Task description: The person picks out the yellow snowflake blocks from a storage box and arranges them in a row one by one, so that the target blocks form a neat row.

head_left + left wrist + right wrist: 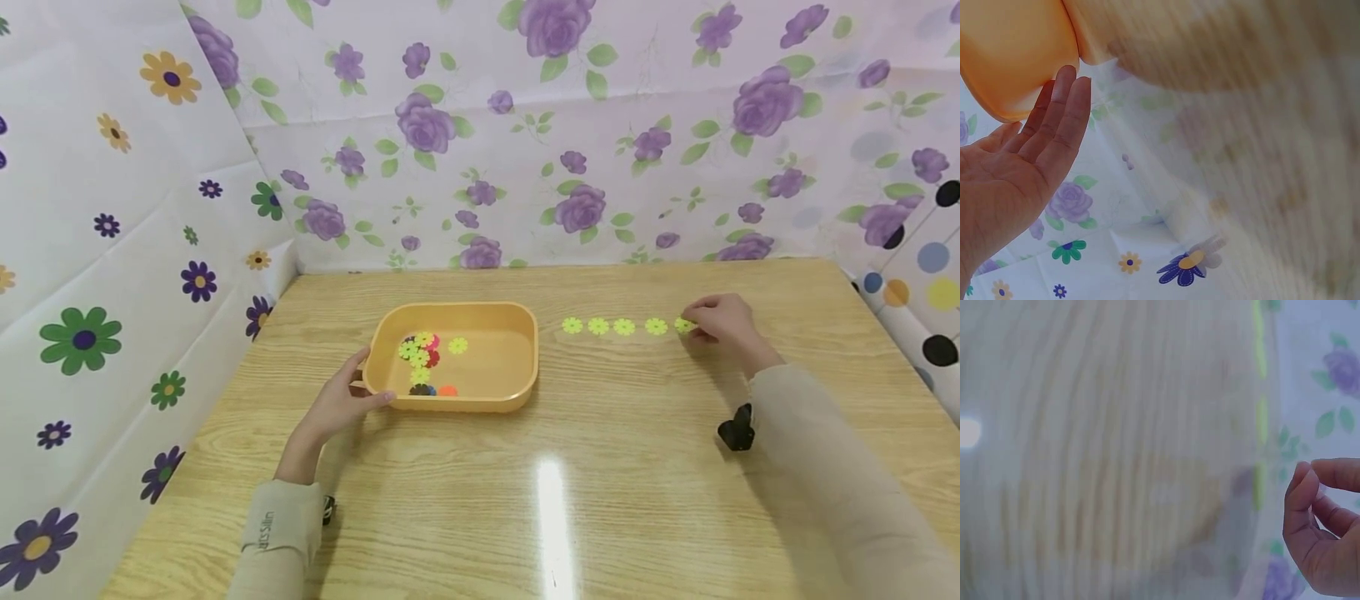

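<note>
An orange-yellow plastic basin [517,358] stands left of centre on the table. My left hand [345,396] grips its left front corner, thumb over the front rim; in the left wrist view the fingers [1060,119] lie along the outer wall. Several flower-shaped plastic pieces [420,358], mostly yellow, lie inside. Right of the basin runs a row of yellow flower pieces [624,327]. Over its right end is my right hand [723,325], covering part of the last yellow piece [683,325]. In the right wrist view thumb and index fingertips meet, with no piece showing between them.
The wood-grain table [450,492] ends at a purple-flowered cloth [480,200] behind. Another flowered cloth [82,250] hangs along the left side, and a dotted one [930,292] along the right. A black wrist device [737,429] hangs below the right sleeve.
</note>
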{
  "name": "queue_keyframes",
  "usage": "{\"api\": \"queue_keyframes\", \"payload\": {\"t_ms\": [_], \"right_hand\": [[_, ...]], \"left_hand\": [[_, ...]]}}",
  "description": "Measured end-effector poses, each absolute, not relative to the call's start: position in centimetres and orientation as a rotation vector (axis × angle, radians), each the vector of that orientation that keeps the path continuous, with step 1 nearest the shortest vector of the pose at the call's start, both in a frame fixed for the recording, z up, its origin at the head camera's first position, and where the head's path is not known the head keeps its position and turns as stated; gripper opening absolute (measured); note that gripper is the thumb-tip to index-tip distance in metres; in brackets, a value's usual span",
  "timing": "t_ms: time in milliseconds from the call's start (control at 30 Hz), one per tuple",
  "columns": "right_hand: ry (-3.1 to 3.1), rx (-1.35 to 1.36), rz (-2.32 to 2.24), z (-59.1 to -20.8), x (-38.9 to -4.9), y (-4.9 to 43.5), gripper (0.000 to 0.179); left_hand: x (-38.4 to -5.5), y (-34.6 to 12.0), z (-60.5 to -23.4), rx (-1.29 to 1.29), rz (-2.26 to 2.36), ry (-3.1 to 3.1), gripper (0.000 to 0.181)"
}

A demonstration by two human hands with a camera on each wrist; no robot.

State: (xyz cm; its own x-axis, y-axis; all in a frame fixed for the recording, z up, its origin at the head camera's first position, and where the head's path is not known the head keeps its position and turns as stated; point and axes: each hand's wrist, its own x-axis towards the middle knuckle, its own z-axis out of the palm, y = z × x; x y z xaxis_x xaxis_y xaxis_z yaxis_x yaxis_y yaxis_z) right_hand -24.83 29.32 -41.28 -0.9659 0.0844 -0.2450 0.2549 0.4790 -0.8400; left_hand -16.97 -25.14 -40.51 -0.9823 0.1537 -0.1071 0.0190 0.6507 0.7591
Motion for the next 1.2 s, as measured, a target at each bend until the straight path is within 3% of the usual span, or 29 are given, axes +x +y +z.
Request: {"api": "queue_keyframes", "payload": {"t_ms": [733,1200], "right_hand": [[2.375,-0.017,-1.700,-39.2,-23.7,17.0,0.032],[2.218,-0.162,-1.784,-38.0,-23.2,8.3,0.039]], "left_hand": [[-17.0,-25.2,-40.5,0.113,1.254,2.682,0.091],[-17.0,-25.2,-40.5,0.124,1.258,2.687,0.090]]}}
